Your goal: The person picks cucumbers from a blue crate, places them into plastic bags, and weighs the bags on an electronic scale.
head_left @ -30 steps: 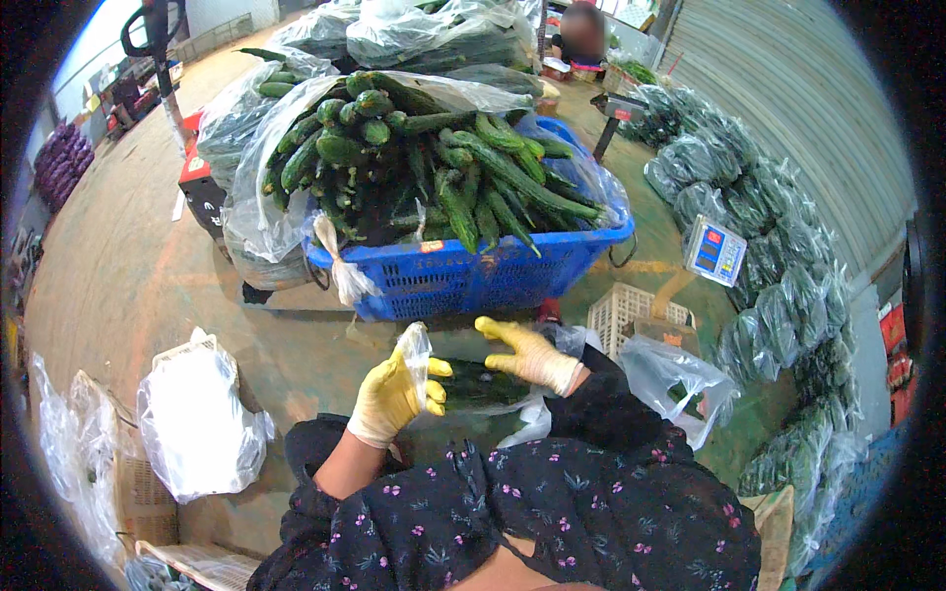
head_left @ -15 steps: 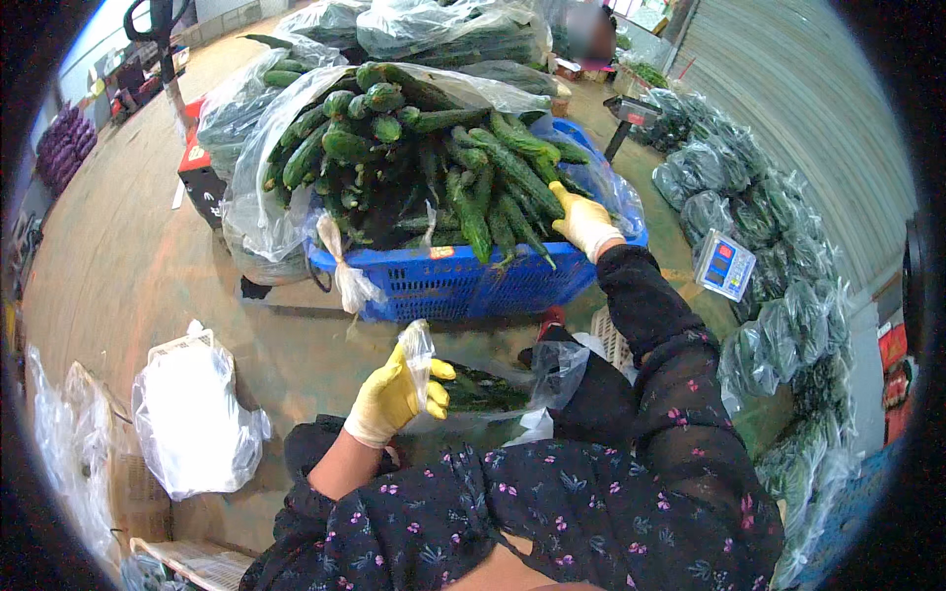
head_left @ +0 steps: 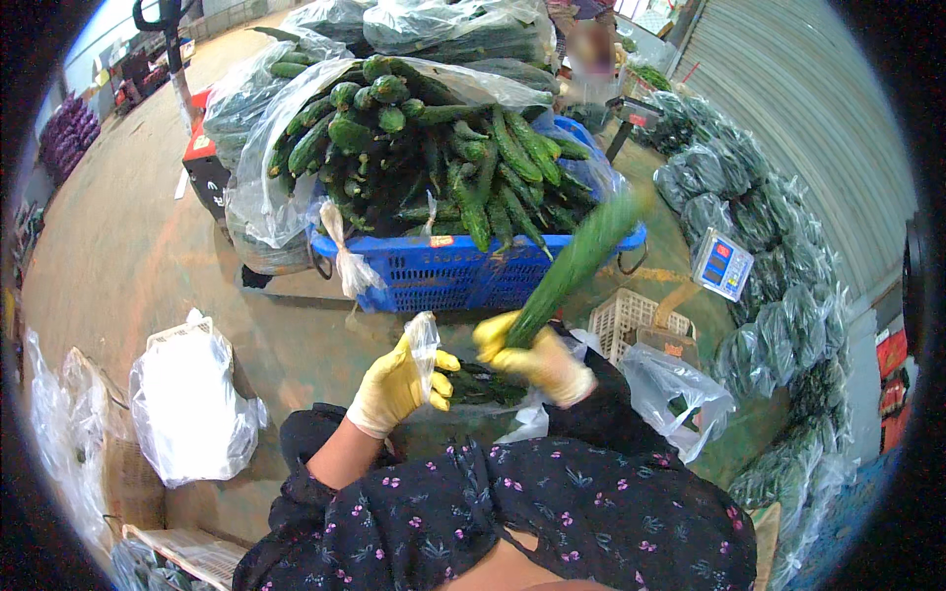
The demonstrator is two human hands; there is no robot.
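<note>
My right hand (head_left: 547, 364), in a yellow glove, is closed around the lower end of a long green cucumber (head_left: 583, 264). The cucumber tilts up to the right, its top blurred. My left hand (head_left: 384, 392), also gloved, pinches the gathered edge of a clear plastic bag (head_left: 424, 345). Between the hands, dark green cucumbers (head_left: 488, 386) lie in that bag at my lap, partly hidden by the right hand. In front stands a blue plastic crate (head_left: 473, 281), lined with clear film and heaped with loose cucumbers (head_left: 478, 202).
Bagged cucumbers (head_left: 778, 217) are piled along the right wall, near a scale display (head_left: 724, 264). A beige basket (head_left: 616, 320) and a plastic bag (head_left: 680, 399) sit right of my knees. White plastic sheeting (head_left: 192, 404) covers something at left. Another person (head_left: 591, 44) is at the back.
My right hand has come back from the blue crate toward my lap, bringing a cucumber with it. My left hand stays almost in place on the bag edge.
</note>
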